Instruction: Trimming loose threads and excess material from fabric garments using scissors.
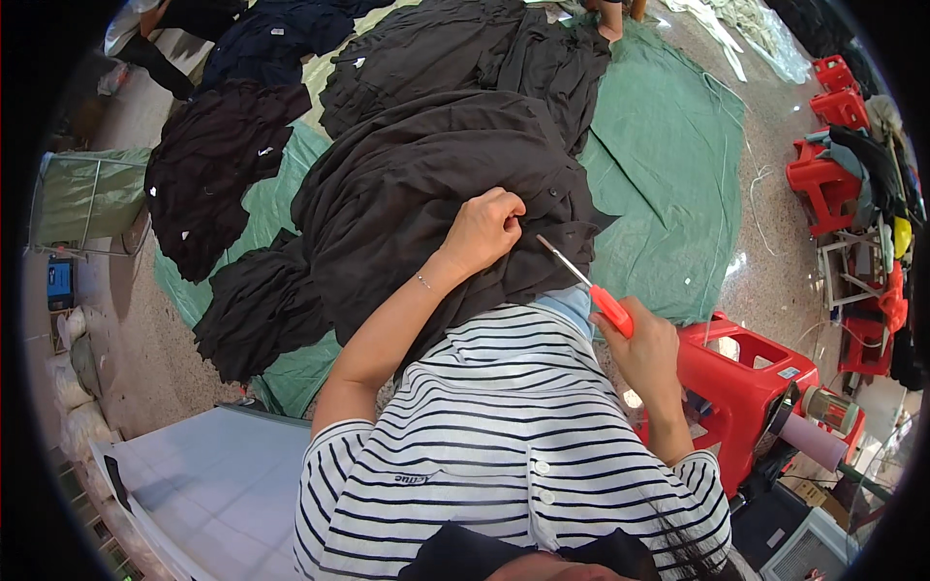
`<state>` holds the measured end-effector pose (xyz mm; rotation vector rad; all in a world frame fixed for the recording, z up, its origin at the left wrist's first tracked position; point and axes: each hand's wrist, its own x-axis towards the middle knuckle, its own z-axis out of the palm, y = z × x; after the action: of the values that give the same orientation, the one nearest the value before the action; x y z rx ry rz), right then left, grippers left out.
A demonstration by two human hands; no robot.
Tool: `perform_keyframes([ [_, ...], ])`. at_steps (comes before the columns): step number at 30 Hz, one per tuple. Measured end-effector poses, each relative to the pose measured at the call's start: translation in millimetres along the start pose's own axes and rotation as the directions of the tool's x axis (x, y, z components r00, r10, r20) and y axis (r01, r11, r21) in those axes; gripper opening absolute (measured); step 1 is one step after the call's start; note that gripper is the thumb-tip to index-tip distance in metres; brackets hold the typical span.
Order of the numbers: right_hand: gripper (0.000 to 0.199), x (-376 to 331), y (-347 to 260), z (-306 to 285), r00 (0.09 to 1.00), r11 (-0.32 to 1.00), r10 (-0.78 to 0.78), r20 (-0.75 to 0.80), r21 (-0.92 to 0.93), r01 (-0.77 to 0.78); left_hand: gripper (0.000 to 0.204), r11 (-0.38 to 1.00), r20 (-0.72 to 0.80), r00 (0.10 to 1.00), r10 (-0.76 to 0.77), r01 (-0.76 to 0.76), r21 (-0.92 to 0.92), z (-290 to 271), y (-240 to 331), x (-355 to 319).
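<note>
Tool shaft (566, 261) looks shiny mtl, its hndl (610, 310) smooth plast., garment (417, 169) matt cloth, stool (754, 395) glossy plast.

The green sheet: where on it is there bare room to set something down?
Mostly on the right: the green sheet is nearly bare between the dark cloth, the floor and the red stool, save a white scrap. A narrower patch separates the dark cloth from the maroon pile. The middle is crowded: cloth, left hand, and right hand with a tool.
</note>
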<state>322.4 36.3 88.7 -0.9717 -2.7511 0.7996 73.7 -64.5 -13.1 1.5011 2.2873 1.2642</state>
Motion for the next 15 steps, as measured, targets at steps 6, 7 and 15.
perform_keyframes([
  [6, 0.034, 1.2, -0.6, 0.1, 1.000, 0.998, 0.014, 0.023, -0.066, -0.013, 0.014, 0.999, -0.025, 1.000, -0.012, 0.013, 0.029, 3.8, -4.4, 1.4],
  [7, 0.033, 1.3, 0.6, 1.2, 0.999, 0.997, 0.029, 0.032, -0.078, -0.027, 0.012, 0.999, -0.029, 1.000, -0.010, 0.010, 0.031, 3.9, -4.3, 1.7],
  [15, 0.030, 7.6, 12.5, -5.2, 0.990, 1.000, 0.011, -0.141, -0.012, -0.013, 0.011, 0.974, 0.042, 0.973, 0.228, -0.228, -0.018, -0.2, 13.9, 55.3],
])
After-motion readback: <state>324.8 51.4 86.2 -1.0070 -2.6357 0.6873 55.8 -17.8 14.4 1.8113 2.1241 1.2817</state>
